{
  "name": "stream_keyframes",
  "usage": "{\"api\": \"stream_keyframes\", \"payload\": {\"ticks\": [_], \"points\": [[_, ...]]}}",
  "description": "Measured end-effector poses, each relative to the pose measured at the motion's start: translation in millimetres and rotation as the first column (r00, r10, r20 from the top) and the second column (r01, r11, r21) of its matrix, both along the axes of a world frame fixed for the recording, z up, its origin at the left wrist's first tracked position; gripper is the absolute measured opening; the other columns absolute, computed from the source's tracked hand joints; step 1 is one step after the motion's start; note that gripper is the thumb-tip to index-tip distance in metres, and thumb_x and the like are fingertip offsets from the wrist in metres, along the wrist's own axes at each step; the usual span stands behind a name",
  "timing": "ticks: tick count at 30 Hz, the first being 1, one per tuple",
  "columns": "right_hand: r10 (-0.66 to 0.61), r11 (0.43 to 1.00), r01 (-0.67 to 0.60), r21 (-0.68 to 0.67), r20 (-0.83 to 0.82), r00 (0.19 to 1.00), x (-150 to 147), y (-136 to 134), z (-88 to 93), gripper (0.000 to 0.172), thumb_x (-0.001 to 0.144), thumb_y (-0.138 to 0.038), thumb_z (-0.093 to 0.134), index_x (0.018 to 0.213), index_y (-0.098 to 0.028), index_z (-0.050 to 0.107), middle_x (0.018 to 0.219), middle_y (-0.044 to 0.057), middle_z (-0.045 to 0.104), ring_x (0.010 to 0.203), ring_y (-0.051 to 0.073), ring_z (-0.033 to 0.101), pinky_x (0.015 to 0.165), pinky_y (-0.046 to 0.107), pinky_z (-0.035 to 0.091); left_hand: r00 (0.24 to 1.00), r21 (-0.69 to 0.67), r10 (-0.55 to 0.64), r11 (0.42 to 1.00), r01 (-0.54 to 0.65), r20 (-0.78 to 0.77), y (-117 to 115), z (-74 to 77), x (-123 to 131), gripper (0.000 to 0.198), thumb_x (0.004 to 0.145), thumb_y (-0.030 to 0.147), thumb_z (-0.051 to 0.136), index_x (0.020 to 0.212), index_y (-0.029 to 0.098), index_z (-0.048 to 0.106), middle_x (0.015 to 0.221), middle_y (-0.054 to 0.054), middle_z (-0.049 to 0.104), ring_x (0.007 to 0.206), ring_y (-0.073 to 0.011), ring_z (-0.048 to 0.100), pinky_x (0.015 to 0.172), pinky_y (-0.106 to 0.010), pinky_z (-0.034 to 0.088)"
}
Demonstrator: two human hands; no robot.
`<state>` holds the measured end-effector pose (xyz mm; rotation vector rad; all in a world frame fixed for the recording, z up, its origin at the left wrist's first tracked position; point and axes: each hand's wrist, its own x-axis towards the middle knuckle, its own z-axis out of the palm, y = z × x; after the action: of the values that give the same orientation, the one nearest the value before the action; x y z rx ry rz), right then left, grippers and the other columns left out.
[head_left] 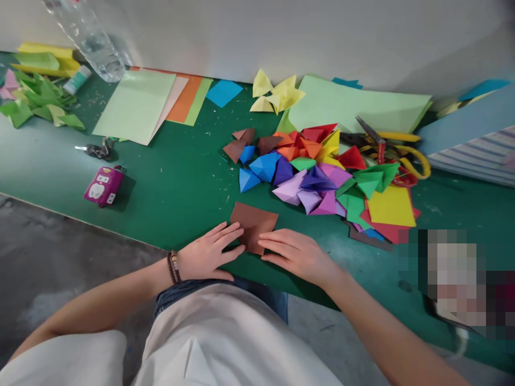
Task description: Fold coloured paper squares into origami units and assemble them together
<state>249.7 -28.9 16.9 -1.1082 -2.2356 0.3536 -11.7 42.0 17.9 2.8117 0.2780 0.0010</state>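
A square sheet of brown paper lies flat on the green table near its front edge. My left hand rests at the sheet's left side, its fingers stretched out and touching the paper. From the right, my right hand reaches over the sheet's lower right part with fingers extended, the tips on the paper. Just beyond the sheet is a heap of folded paper pieces in many colours, with purple pieces, blue pieces and brown pieces among them.
Scissors lie behind the heap, beside a yellow paper square. Paper sheets, a plastic bottle, a glue stick, keys and a purple box are to the left. A blurred-out object sits far right.
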Motion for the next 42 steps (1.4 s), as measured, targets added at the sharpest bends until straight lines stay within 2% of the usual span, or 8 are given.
{"api": "stream_keyframes", "payload": {"ticks": [4, 8, 13, 19, 31, 35, 38, 42], "points": [[0.014, 1.0, -0.017, 0.025, 0.118, 0.993, 6, -6, 0.6, 0.022, 0.09, -0.011, 0.053, 0.105, -0.018, 0.068, 0.105, 0.007, 0.072, 0.094, 0.018, 0.064, 0.08, 0.032, 0.056, 1.0, 0.045, -0.011, 0.999, 0.01, 0.006, -3, -1.4, 2, 0.076, 0.077, 0.06, 0.062, 0.133, 0.012, 0.048, 0.146, -0.025, 0.036, 0.141, -0.0386, 0.024, 0.114, -0.054, 0.027], [0.019, 0.999, -0.026, 0.032, 0.217, 0.976, 8, -3, -1.2, 0.021, 0.09, -0.012, 0.054, 0.097, -0.022, 0.071, 0.102, 0.002, 0.073, 0.082, 0.018, 0.059, 0.074, 0.033, 0.053, 1.0, 0.085, 0.011, 0.996, -0.011, -0.001, -5, 0.4, 3, 0.074, 0.077, 0.06, 0.062, 0.133, 0.013, 0.048, 0.146, -0.023, 0.037, 0.141, -0.0373, 0.025, 0.114, -0.053, 0.028], [-0.054, 0.982, 0.069, -0.174, 0.09, 0.994, 7, 9, -3.9, 0.012, 0.089, -0.027, 0.06, 0.09, -0.023, 0.071, 0.092, 0.004, 0.07, 0.082, 0.017, 0.057, 0.075, 0.034, 0.049, 1.0, 0.093, 0.005, 0.996, -0.007, 0.022, -4, 0.4, 3, 0.07, 0.079, 0.059, 0.061, 0.13, 0.013, 0.05, 0.144, -0.022, 0.041, 0.14, -0.0361, 0.028, 0.114, -0.051, 0.028], [-0.216, 0.883, 0.252, -0.396, 0.133, 0.967, -5, 23, 1.5, 0.019, 0.085, -0.034, 0.065, 0.072, -0.02, 0.063, 0.078, 0.003, 0.064, 0.078, 0.018, 0.054, 0.072, 0.034, 0.045, 0.999, 0.093, 0.001, 0.996, -0.004, 0.04, -4, -1.4, 3, 0.069, 0.079, 0.059, 0.061, 0.129, 0.012, 0.051, 0.143, -0.022, 0.043, 0.14, -0.036, 0.029, 0.115, -0.051, 0.027], [-0.246, 0.825, 0.406, -0.393, 0.396, 0.885, -23, 28, 15.7, 0.021, 0.086, -0.028, 0.062, 0.067, -0.019, 0.057, 0.075, 0.003, 0.06, 0.078, 0.02, 0.054, 0.069, 0.033, 0.041, 1.0, 0.112, -0.011, 0.994, 0.008, 0.028, -3, -2.6, 4, 0.077, 0.076, 0.06, 0.063, 0.133, 0.01, 0.047, 0.144, -0.019, 0.044, 0.14, -0.0352, 0.029, 0.115, -0.051, 0.026], [-0.251, 0.813, 0.427, -0.397, 0.422, 0.871, -25, 29, 17.5, 0.022, 0.086, -0.028, 0.062, 0.067, -0.02, 0.056, 0.075, 0.003, 0.059, 0.077, 0.02, 0.053, 0.068, 0.033, 0.039, 0.999, 0.081, 0.009, 0.997, -0.011, 0.033, -3, -2.3, 5, 0.08, 0.079, 0.06, 0.059, 0.137, 0.008, 0.043, 0.144, -0.017, 0.045, 0.14, -0.0329, 0.029, 0.116, -0.049, 0.025], [-0.256, 0.809, 0.432, -0.397, 0.425, 0.869, -25, 29, 18.2, 0.022, 0.086, -0.029, 0.061, 0.067, -0.019, 0.056, 0.075, 0.003, 0.059, 0.078, 0.02, 0.054, 0.069, 0.033, 0.039, 1.0, 0.057, 0.02, 0.998, -0.021, 0.02, -3, -0.2, 5, 0.085, 0.078, 0.06, 0.061, 0.144, 0.012, 0.035, 0.144, -0.016, 0.045, 0.14, -0.0322, 0.031, 0.115, -0.049, 0.026], [-0.26, 0.801, 0.444, -0.403, 0.434, 0.863, -26, 29, 18.8, 0.022, 0.087, -0.029, 0.061, 0.067, -0.019, 0.056, 0.076, 0.003, 0.06, 0.078, 0.02, 0.053, 0.069, 0.033, 0.038, 1.0, 0.046, 0.014, 0.999, -0.014, -0.004, -2, 1.6, 6, 0.083, 0.076, 0.057, 0.065, 0.142, 0.014, 0.038, 0.145, -0.016, 0.044, 0.139, -0.0328, 0.032, 0.114, -0.049, 0.027]]}}
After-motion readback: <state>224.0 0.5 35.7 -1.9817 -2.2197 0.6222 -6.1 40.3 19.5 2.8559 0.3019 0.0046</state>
